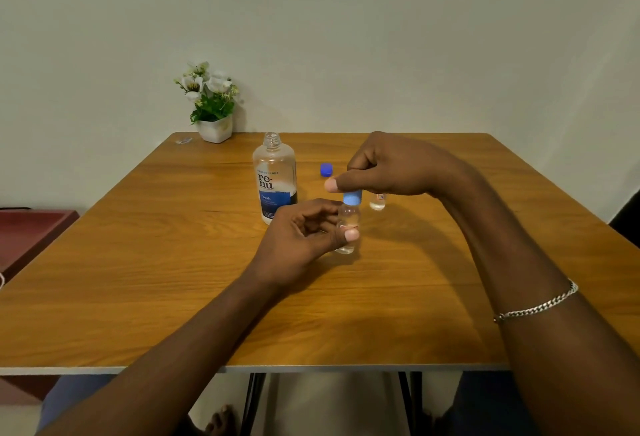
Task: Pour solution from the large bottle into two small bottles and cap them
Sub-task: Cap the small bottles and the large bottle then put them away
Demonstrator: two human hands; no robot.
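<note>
A large clear blue-labelled bottle (275, 179) stands uncapped on the wooden surface (173, 262); beside it the left hand (301, 238) has its grip clamped round a small clear bottle (347, 224), whose pale blue cap (352, 198) the right hand (391, 169) pinches in its grip from above

Lg bottle (275, 179) upright, uncapped, mid-table; sm bottle (347, 227) w/ lt-blue cap (352, 198) beside it; 2nd sm bottle (377, 201) behind.

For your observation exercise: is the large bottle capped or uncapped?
Uncapped. The large bottle shows a bare threaded neck; a dark blue cap lies apart from it.
</note>
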